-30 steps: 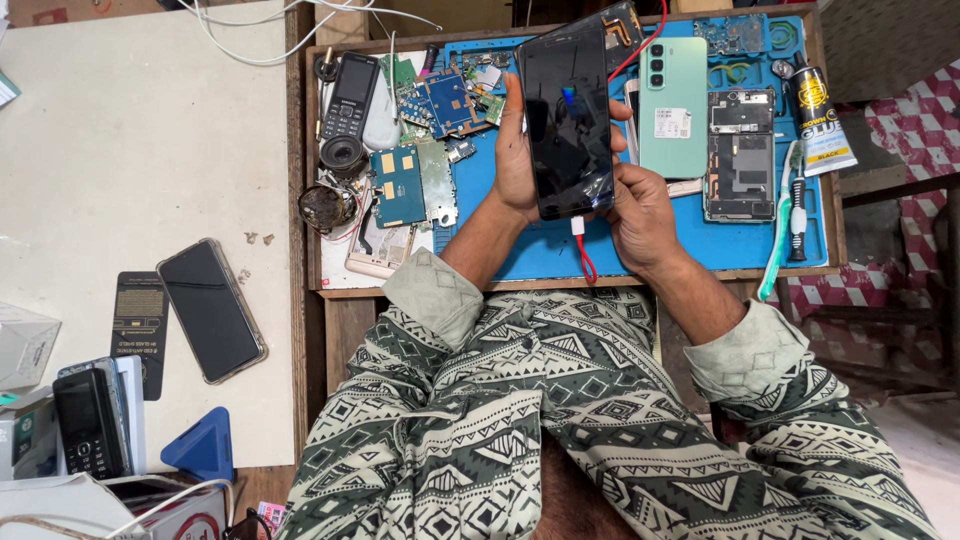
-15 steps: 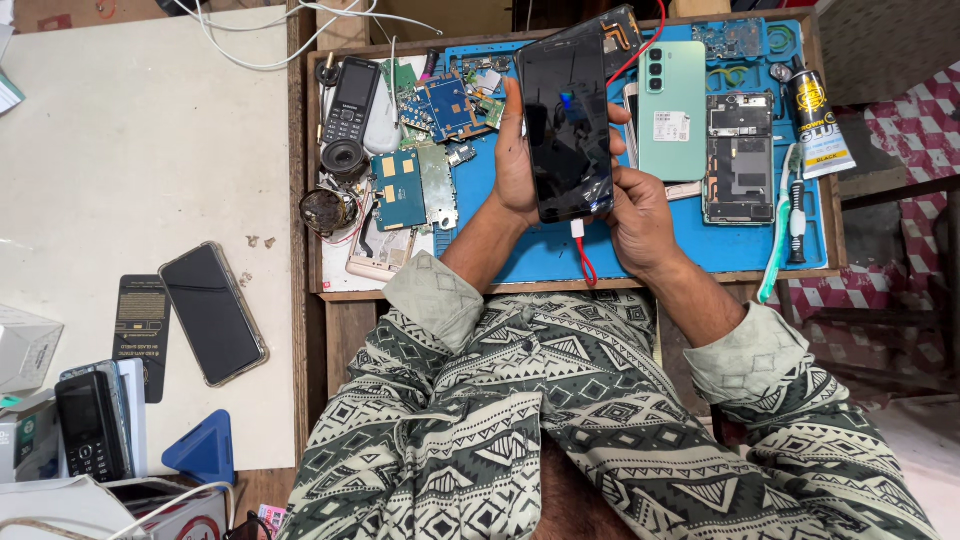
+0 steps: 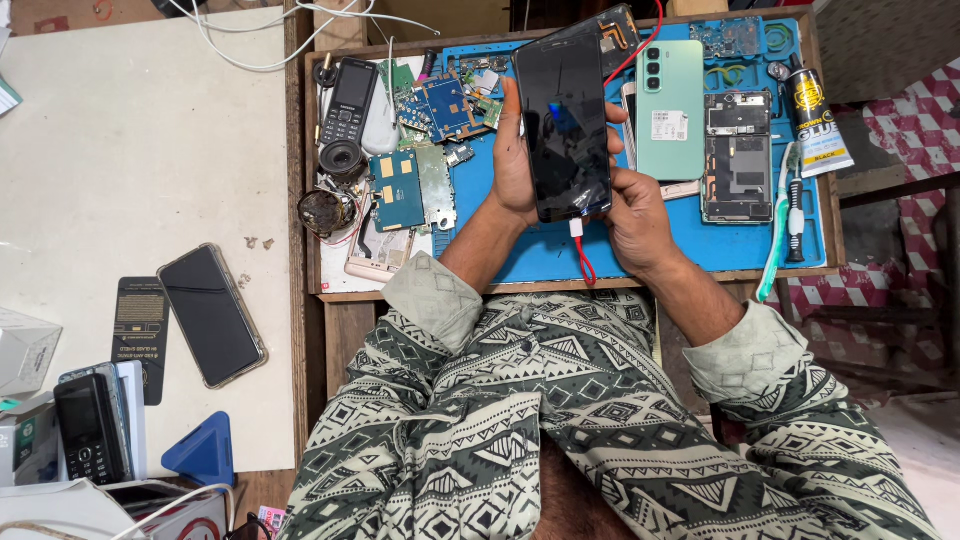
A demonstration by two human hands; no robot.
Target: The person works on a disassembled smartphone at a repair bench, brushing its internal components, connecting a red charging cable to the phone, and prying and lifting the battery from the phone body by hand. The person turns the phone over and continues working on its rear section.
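Currently, both hands gripping black glossy smartphone (image 3: 566, 122), left hand (image 3: 512, 160) on its edge, right hand (image 3: 636, 208) at bottom, red cable (image 3: 581, 252) plugged in, over blue repair mat (image 3: 520, 250)

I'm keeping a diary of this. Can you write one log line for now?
left hand: holds black phone | right hand: holds phone bottom | red cable: plugged in

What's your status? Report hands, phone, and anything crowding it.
Left hand and right hand both grip the black smartphone, screen dark, above the blue mat. Red cable plugged in below. Green phone back lies just beside.
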